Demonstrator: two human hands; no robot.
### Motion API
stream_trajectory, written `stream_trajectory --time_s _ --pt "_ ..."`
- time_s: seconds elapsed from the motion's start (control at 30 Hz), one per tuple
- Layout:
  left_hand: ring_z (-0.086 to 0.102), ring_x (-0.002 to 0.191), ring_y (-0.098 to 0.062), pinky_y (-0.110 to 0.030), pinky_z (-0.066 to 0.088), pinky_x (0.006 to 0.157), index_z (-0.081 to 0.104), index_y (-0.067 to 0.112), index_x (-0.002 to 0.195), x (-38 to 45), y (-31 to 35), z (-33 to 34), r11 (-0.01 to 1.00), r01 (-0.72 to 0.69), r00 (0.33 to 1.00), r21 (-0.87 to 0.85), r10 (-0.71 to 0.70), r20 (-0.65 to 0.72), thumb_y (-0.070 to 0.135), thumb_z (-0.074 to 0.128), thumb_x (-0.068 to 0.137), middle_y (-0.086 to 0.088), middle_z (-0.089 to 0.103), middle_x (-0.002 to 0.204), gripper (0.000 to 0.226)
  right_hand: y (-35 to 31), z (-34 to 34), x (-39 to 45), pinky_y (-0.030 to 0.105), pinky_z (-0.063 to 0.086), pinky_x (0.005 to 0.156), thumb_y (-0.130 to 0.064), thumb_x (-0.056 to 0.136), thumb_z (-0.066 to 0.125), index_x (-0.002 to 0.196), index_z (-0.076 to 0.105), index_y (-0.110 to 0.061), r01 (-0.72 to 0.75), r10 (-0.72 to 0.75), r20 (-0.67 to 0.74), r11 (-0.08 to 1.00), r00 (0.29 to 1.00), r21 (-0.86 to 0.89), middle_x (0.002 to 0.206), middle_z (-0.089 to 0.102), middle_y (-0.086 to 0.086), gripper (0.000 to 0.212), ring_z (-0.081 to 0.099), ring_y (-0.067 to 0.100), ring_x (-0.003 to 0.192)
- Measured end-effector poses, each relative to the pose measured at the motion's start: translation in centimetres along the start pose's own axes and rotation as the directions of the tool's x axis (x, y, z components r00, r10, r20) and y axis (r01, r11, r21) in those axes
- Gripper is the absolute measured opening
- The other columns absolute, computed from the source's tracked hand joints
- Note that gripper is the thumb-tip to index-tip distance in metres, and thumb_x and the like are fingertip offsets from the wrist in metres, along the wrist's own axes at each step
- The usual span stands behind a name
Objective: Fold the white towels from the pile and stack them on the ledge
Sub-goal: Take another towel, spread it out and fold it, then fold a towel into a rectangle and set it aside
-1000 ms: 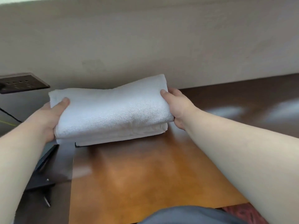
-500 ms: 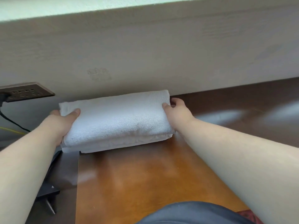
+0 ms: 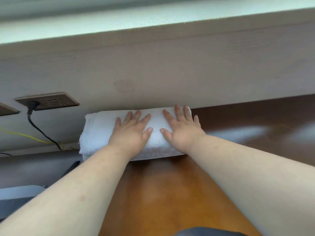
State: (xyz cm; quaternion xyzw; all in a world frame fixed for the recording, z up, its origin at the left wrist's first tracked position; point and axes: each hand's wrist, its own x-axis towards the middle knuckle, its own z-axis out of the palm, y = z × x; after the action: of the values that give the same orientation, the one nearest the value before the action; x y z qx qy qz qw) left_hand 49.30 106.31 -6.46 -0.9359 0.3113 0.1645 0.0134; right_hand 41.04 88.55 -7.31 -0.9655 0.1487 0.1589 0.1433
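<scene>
From the head view, the folded towel [image 3: 102, 132] lies at the bench's [image 3: 170, 193] far edge against the wall, long axis left to right, directly under both flat hands, left hand [image 3: 130, 133] and right hand [image 3: 182, 132], fingers straight and gripping nothing.

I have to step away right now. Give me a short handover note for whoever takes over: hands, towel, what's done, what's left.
Left hand: open, flat on top of the folded white towel, fingers spread.
Right hand: open, flat on the same towel, beside the left.
Towel: folded, lying on the wooden ledge with its far edge at the wall; it looks like two layers or two stacked towels, cannot tell which.
Done: this towel is folded and placed.
Left: lift both hands; the pile is out of view, so the remaining count is unknown.
</scene>
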Motion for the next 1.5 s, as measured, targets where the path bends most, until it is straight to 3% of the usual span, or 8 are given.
stream_trajectory --time_s 0.07,0.2,0.4,0.57,0.87,1.1,1.2,1.5 --pt "-0.001 0.151 -0.021 -0.054 0.0 0.12 0.006 0.04 0.154 0.1 -0.9 -0.3 0.998 0.062 0.998 -0.003 -0.062 0.003 0.057 0.015 0.097 0.003 0.002 0.165 0.06 0.0 0.0 -0.1 0.058 0.004 0.12 -0.07 0.092 0.022 0.155 -0.003 -0.044 -0.001 0.001 0.001 1.0 1.0 0.005 0.167 -0.012 0.001 0.072 -0.016 0.03 0.152" --pt "0.0 0.151 -0.023 -0.058 0.005 0.118 0.006 0.04 0.154 -1.6 -4.4 0.2 0.918 0.393 0.918 -0.048 -0.395 -0.042 0.059 0.014 0.096 0.001 0.006 0.165 0.062 0.0 -0.2 -0.4 0.054 0.001 0.122 -0.075 0.09 0.021 0.156 -0.006 -0.041 -0.028 0.028 0.025 1.0 0.999 0.007 0.166 -0.016 0.002 0.079 -0.019 0.027 0.151" --pt "-0.002 0.151 -0.027 -0.056 0.001 0.119 0.003 0.032 0.156 -1.6 -3.2 -1.7 0.919 0.391 0.92 -0.049 -0.392 0.003 0.055 0.017 0.098 -0.005 0.002 0.165 0.064 0.7 -2.2 -1.1 0.047 0.003 0.124 -0.074 0.092 0.026 0.158 -0.002 -0.032 0.026 -0.029 0.037 0.998 0.999 0.065 0.166 -0.014 0.003 0.083 -0.017 0.024 0.152" --pt "0.017 0.148 -0.029 -0.046 0.017 0.119 0.023 0.024 0.154 -2.5 3.4 -5.2 0.984 0.133 0.97 -0.121 -0.154 -0.188 0.047 0.036 0.099 -0.007 0.026 0.159 0.061 2.5 -5.5 -3.8 0.049 0.006 0.123 -0.07 0.094 0.027 0.159 0.011 -0.025 -0.011 0.024 -0.112 0.994 0.993 0.113 0.167 0.001 0.005 0.08 -0.008 0.024 0.153" --pt "0.027 0.145 -0.017 -0.035 0.023 0.118 0.037 0.032 0.148 -3.6 21.5 -15.1 0.962 -0.267 0.937 -0.052 0.246 -0.247 0.046 0.044 0.098 0.003 0.029 0.158 0.052 16.8 -15.9 -15.3 0.052 0.008 0.122 -0.071 0.094 0.024 0.155 0.029 -0.028 -0.188 0.226 -0.242 0.967 0.943 0.172 0.166 0.015 0.0 0.075 -0.004 0.023 0.154" --pt "0.044 0.133 -0.014 -0.032 0.036 0.11 0.04 0.038 0.144 -8.1 42.4 -19.8 0.862 -0.506 0.837 -0.039 0.48 -0.264 0.055 0.05 0.094 0.009 0.04 0.15 0.054 33.8 -20.9 -32.1 0.054 0.024 0.117 -0.076 0.09 0.029 0.146 0.044 -0.031 -0.366 0.484 -0.38 0.865 0.788 0.342 0.153 0.042 -0.007 0.074 0.023 0.027 0.149" --pt "0.043 0.134 -0.02 -0.037 0.038 0.105 0.032 0.039 0.147 -10.3 52.6 -20.2 0.849 -0.525 0.832 -0.067 0.494 -0.253 0.063 0.044 0.092 0.004 0.042 0.149 0.061 41.6 -21.8 -40.5 0.049 0.032 0.114 -0.077 0.087 0.03 0.144 0.048 -0.029 -0.403 0.558 -0.412 0.82 0.72 0.407 0.147 0.05 -0.007 0.076 0.034 0.024 0.144" --pt "0.05 0.13 -0.022 -0.035 0.042 0.104 0.037 0.03 0.147 -14.7 75.2 -14.3 0.771 -0.621 0.783 -0.143 0.599 -0.169 0.058 0.055 0.088 -0.001 0.049 0.145 0.068 59.1 -19.0 -59.8 0.036 0.032 0.113 -0.059 0.095 0.049 0.15 0.04 -0.017 -0.574 0.769 -0.37 0.636 0.52 0.515 0.152 0.045 0.008 0.07 0.039 0.029 0.14"
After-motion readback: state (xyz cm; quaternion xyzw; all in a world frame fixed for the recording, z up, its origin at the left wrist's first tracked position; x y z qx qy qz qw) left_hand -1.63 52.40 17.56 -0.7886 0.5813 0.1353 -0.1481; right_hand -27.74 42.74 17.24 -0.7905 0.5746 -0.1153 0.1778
